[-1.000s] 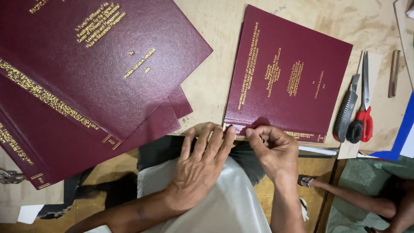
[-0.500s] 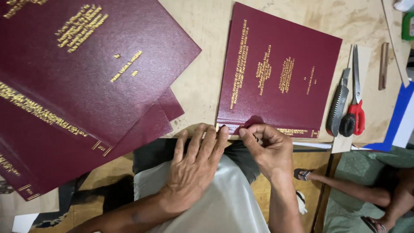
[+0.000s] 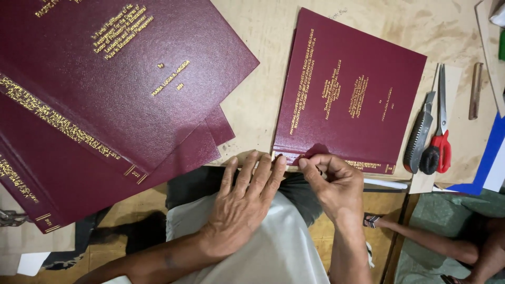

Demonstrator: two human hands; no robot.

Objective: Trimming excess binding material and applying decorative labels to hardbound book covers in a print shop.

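Seen from above: a worn, pale wooden worktable (image 3: 263, 100). On it, right of centre, a maroon hardbound book cover with gold lettering (image 3: 350, 89), lying flat and closed, its near edge at the table's front. Left hand (image 3: 244, 202) laid flat, fingers (image 3: 251, 171) together and stretched forward, tips touching that near edge. Right hand (image 3: 332, 181) just beside it, thumb and forefinger pinched on the cover's bottom edge near its left corner; whether on a turned flap of cloth or the board itself, too small to tell. Judged to be the finishing of the edge: pressing or tucking the cover material at the corner. Next move likely calls for a steady hold from the flat hand and a small, firm pinch along the edge.

To the left, a fanned stack of matching maroon covers (image 3: 105, 100), well apart. To the right, a grey utility knife (image 3: 419, 138) and red-handled scissors (image 3: 441, 139) side by side, near the book's right edge.
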